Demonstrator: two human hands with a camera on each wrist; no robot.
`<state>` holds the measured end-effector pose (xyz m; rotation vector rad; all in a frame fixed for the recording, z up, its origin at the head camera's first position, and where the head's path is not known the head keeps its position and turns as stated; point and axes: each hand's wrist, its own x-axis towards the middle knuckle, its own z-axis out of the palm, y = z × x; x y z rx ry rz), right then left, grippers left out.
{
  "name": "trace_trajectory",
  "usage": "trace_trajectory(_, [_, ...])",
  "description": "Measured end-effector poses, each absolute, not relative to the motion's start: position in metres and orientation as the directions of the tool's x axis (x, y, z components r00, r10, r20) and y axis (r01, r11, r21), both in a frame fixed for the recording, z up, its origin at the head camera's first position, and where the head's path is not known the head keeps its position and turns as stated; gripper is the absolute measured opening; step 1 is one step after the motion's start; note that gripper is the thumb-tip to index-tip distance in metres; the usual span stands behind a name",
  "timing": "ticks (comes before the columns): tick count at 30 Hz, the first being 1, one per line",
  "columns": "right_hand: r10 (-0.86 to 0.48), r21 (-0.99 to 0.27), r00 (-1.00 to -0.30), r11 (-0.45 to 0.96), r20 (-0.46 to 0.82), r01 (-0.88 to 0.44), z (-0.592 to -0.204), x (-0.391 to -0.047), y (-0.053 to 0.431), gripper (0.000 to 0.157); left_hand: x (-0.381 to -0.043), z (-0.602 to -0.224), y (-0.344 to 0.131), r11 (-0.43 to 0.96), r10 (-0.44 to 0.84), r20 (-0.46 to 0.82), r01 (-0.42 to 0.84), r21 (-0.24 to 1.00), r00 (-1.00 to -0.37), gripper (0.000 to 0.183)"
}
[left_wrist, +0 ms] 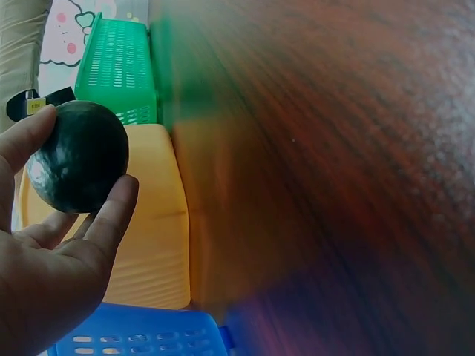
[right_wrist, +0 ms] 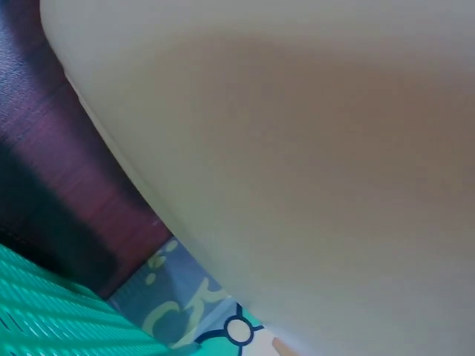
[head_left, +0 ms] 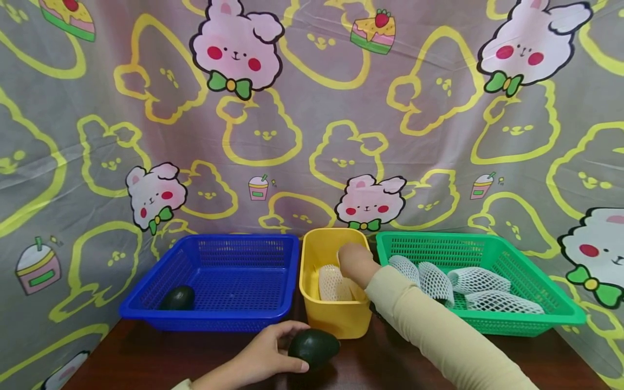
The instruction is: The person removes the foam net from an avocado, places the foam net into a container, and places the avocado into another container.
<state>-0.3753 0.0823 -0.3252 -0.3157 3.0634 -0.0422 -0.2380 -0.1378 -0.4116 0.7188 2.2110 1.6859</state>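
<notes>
A dark green avocado (head_left: 314, 348) is gripped between the thumb and fingers of my left hand (head_left: 268, 349), in front of the yellow bin (head_left: 336, 317). The left wrist view shows the same avocado (left_wrist: 80, 157) from its rounded end, with the thumb on one side and fingers below. My right hand (head_left: 357, 262) reaches down into the yellow bin from its right side. White foam net sleeves (head_left: 332, 281) lie in the bin beside that hand. The right fingers are hidden, and I cannot tell whether they hold a sleeve. The right wrist view is mostly filled by the pale sleeve.
On the left stands a blue basket (head_left: 207, 320) with another avocado (head_left: 178, 298) in its front left corner. A green basket (head_left: 528, 325) on the right holds several net-wrapped pieces (head_left: 480, 280). Behind all three containers hangs a patterned curtain (head_left: 302, 114).
</notes>
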Motion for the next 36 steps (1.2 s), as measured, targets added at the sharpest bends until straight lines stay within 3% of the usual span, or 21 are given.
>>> trace_trajectory(5, [-0.210, -0.033, -0.977, 0.977, -0.027, -0.209, -0.317, -0.370, 0.082, 0.004, -0.237, -0.410, -0.140, 0.201, 0.532, 0.082, 0.220, 0.954, -0.843, 0.055])
trace_trajectory(15, [-0.302, -0.081, -0.952, 0.949, 0.053, -0.306, -0.304, -0.357, 0.084, 0.026, -0.234, -0.407, -0.144, 0.203, 0.529, 0.088, 0.227, 0.953, -0.844, 0.057])
trace_trajectory(28, [-0.267, -0.399, -0.946, 0.859, 0.186, -0.321, -0.304, -0.340, 0.100, 0.038, -0.227, -0.393, -0.159, 0.220, 0.509, 0.104, 0.246, 0.944, -0.854, 0.059])
trace_trajectory(36, [-0.273, -0.571, -0.939, 0.745, 0.210, -0.344, -0.306, -0.318, 0.100, 0.033, -0.221, -0.384, -0.167, 0.203, 0.498, 0.163, 0.297, 0.933, -0.852, 0.060])
